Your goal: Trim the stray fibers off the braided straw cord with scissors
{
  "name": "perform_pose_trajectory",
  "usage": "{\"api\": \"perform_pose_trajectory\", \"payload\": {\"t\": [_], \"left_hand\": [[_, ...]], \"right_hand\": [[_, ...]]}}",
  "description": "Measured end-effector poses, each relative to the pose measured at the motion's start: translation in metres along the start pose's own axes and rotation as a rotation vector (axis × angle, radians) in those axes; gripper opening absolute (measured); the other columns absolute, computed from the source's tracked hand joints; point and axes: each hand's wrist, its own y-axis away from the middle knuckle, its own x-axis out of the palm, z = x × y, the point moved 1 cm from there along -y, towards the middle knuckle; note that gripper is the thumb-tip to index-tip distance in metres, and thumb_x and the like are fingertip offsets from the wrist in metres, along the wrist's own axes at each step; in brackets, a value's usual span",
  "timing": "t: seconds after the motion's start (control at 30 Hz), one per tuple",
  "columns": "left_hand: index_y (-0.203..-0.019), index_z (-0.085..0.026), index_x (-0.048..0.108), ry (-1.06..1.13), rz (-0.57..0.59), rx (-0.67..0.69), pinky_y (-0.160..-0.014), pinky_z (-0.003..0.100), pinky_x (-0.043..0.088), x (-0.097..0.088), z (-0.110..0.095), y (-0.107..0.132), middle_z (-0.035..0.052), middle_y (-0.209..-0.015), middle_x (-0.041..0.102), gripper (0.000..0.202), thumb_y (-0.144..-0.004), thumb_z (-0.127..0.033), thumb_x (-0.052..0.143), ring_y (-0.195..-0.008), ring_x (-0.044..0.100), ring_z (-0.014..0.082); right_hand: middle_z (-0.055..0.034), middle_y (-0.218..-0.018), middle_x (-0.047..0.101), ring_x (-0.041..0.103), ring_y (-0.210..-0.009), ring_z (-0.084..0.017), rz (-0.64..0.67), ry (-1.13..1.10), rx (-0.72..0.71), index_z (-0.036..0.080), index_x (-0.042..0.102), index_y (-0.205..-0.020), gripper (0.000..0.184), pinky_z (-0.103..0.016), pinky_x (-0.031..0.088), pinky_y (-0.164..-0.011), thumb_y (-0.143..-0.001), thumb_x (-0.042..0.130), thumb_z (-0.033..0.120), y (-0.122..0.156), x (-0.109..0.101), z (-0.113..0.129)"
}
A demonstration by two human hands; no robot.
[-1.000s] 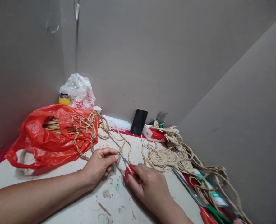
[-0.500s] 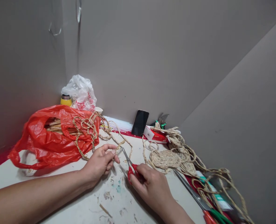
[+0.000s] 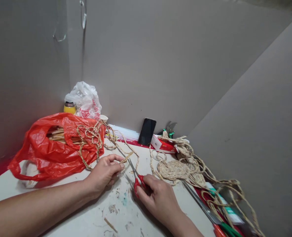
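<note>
My left hand [image 3: 104,173] pinches a length of braided straw rope [image 3: 126,155] between thumb and fingers, just above the tabletop. My right hand [image 3: 158,199] grips the red handles of small scissors [image 3: 135,176]. Their blades point up-left toward the rope end beside my left fingertips. The rope runs back to a tangle [image 3: 91,133] lying over a red plastic bag [image 3: 54,144].
A coiled straw mat [image 3: 172,169] and loose braided rope [image 3: 220,191] lie right. Behind stand a black phone [image 3: 147,131], a red-white box [image 3: 163,144], green-handled pliers [image 3: 170,127], a white bag [image 3: 85,100] and a yellow jar [image 3: 69,107]. Long shears [image 3: 205,209] lie at right. Cardboard walls enclose the table.
My left hand opened slightly, then pinched the rope again. The scissors' blades swung a little toward the rope end. The view shifted slightly.
</note>
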Motion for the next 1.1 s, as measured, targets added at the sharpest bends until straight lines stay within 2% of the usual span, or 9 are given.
{"api": "perform_pose_trajectory", "payload": {"t": [0.1,0.2,0.3,0.43,0.6,0.73,0.9,1.0,1.1], "left_hand": [[-0.087,-0.017,0.053,-0.143,-0.055,0.083,-0.035,0.018,0.018,-0.0032,0.0049,-0.0046,-0.0061,-0.053,0.053,0.022,-0.076,-0.034,0.062,-0.034,0.026,0.0024],[-0.078,-0.014,0.056,-0.250,-0.064,0.162,-0.035,0.019,0.020,-0.0054,0.0065,-0.0081,-0.0035,-0.052,0.055,0.028,-0.080,-0.043,0.056,-0.033,0.029,0.0029],[-0.078,-0.013,0.057,-0.233,-0.045,0.171,-0.036,0.018,0.024,-0.0041,0.0034,-0.0075,-0.0022,-0.050,0.056,0.038,-0.081,-0.051,0.053,-0.033,0.033,0.0042],[-0.086,-0.015,0.053,-0.149,0.030,0.157,-0.036,0.018,0.028,0.0005,-0.0010,-0.0030,0.0060,-0.073,0.070,0.040,-0.079,-0.054,0.055,-0.034,0.039,0.0036],[-0.084,-0.019,0.044,-0.138,0.085,0.121,-0.033,0.017,0.025,0.0018,0.0006,0.0001,0.0038,-0.071,0.070,0.037,-0.079,-0.054,0.056,-0.032,0.038,0.0036],[-0.079,-0.017,0.050,-0.167,0.038,0.133,-0.034,0.017,0.025,0.0009,0.0000,-0.0003,0.0018,-0.064,0.067,0.036,-0.077,-0.051,0.060,-0.032,0.035,0.0030],[-0.078,-0.012,0.061,-0.182,-0.006,0.111,-0.038,0.017,0.029,0.0001,-0.0024,-0.0007,0.0030,-0.072,0.067,0.029,-0.071,-0.039,0.068,-0.039,0.038,0.0024],[-0.083,-0.012,0.061,-0.173,-0.017,0.064,-0.039,0.017,0.031,-0.0002,-0.0011,-0.0010,0.0015,-0.068,0.066,0.025,-0.068,-0.030,0.070,-0.041,0.041,0.0034],[-0.082,-0.012,0.060,-0.150,0.000,0.042,-0.038,0.017,0.032,-0.0005,0.0011,-0.0019,0.0028,-0.066,0.067,0.024,-0.071,-0.032,0.066,-0.040,0.044,0.0046]], "right_hand": [[0.0037,-0.053,0.048,0.043,-0.047,-0.010,-0.023,-0.008,-0.009,0.021,0.041,-0.057,0.024,-0.023,0.026,-0.050,-0.078,0.051,0.028,-0.0005,0.0004,-0.0010],[0.0035,-0.053,0.048,0.043,-0.047,-0.010,-0.039,-0.023,-0.021,0.021,0.041,-0.058,0.024,-0.023,0.026,-0.050,-0.078,0.052,0.028,-0.0008,0.0007,-0.0020],[0.0030,-0.055,0.049,0.043,-0.048,-0.010,-0.033,-0.031,-0.042,0.021,0.040,-0.058,0.024,-0.023,0.027,-0.050,-0.079,0.052,0.028,-0.0001,0.0003,-0.0019],[0.0032,-0.055,0.048,0.043,-0.049,-0.010,-0.003,-0.007,-0.071,0.021,0.041,-0.059,0.022,-0.024,0.026,-0.051,-0.077,0.052,0.028,0.0011,-0.0003,0.0004],[0.0029,-0.056,0.048,0.043,-0.050,-0.011,-0.008,0.029,-0.083,0.021,0.043,-0.060,0.020,-0.024,0.025,-0.052,-0.077,0.051,0.028,-0.0002,-0.0020,0.0030],[0.0017,-0.058,0.051,0.045,-0.052,-0.012,0.024,0.065,-0.077,0.021,0.046,-0.062,0.019,-0.025,0.025,-0.054,-0.078,0.051,0.029,0.0000,-0.0043,0.0030],[0.0012,-0.060,0.053,0.045,-0.052,-0.012,0.054,0.095,-0.074,0.020,0.049,-0.063,0.020,-0.026,0.025,-0.055,-0.080,0.050,0.030,-0.0001,-0.0056,0.0012],[0.0015,-0.060,0.053,0.045,-0.052,-0.012,0.080,0.105,-0.058,0.020,0.049,-0.063,0.020,-0.026,0.024,-0.054,-0.080,0.051,0.029,-0.0006,-0.0058,0.0012],[0.0014,-0.060,0.053,0.045,-0.053,-0.012,0.092,0.108,-0.062,0.020,0.051,-0.063,0.018,-0.026,0.024,-0.055,-0.079,0.052,0.029,-0.0006,-0.0065,0.0024]]}}
